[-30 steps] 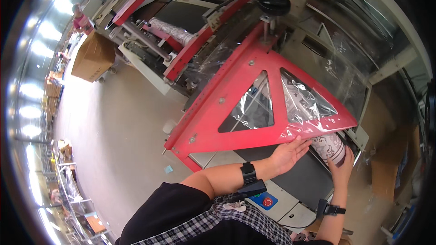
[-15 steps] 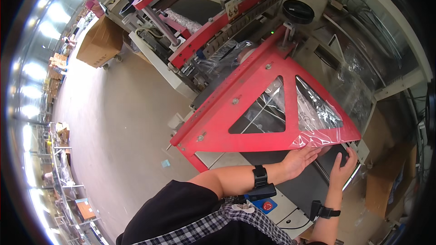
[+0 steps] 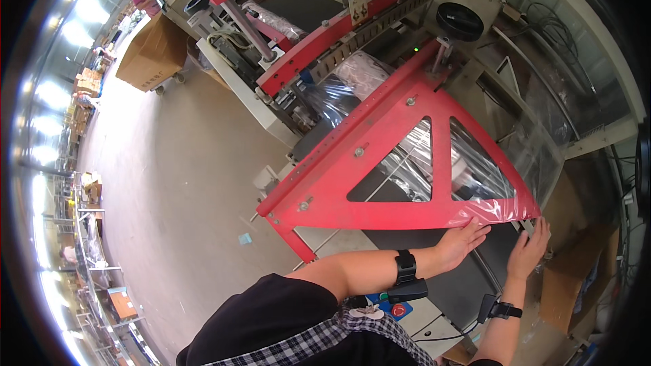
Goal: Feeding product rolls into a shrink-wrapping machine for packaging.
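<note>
A red triangular metal plate (image 3: 325,215) with two cut-out windows spans the machine in front of me. Clear plastic film (image 3: 487,211) wraps over its near right edge and shows through the windows. At that edge, my left hand (image 3: 462,245) rests with its fingers stretched out, close to or touching the film. My right hand (image 3: 527,252) is raised by the plate's right corner, fingers extended and palm turned inward. Neither hand visibly grips anything. Below the plate lies a dark conveyor bed (image 3: 441,291). Beyond the plate, a light patterned roll-shaped item (image 3: 364,74) sits on the machine.
A red emergency stop button (image 3: 399,310) is just in front of my body. The black handwheel (image 3: 460,22) stands above the plate's far end. An open cardboard box (image 3: 573,291) is at the right. Another large box (image 3: 152,53) stands on a wheeled base at the far left.
My right hand has moved up and right to the plate's corner. The left hand has shifted slightly right and down. The patterned item beyond the plate has come into clearer view.
</note>
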`<action>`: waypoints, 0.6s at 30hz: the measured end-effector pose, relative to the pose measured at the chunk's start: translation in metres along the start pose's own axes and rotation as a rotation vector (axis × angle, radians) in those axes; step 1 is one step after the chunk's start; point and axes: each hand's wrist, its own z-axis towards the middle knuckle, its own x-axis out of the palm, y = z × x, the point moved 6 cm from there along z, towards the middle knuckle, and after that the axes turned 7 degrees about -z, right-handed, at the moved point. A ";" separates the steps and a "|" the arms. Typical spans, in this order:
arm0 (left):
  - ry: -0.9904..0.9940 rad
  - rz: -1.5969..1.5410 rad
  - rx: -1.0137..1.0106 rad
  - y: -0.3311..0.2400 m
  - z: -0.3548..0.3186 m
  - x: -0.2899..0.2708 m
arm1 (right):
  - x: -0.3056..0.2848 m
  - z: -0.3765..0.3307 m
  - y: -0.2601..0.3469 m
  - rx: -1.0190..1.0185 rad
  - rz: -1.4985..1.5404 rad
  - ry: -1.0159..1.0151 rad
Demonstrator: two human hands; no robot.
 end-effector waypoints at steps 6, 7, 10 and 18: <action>0.024 -0.013 0.024 0.004 0.016 0.001 | 0.015 0.007 0.011 -0.060 0.005 0.205; 0.014 0.001 0.008 0.010 0.020 0.003 | 0.020 0.001 -0.007 -0.061 -0.002 0.205; 0.003 0.014 0.010 0.012 0.025 0.003 | 0.001 0.002 -0.001 -0.036 0.009 -0.089; 0.022 0.056 -0.025 0.026 0.041 0.001 | 0.026 0.005 -0.037 0.036 -0.103 0.122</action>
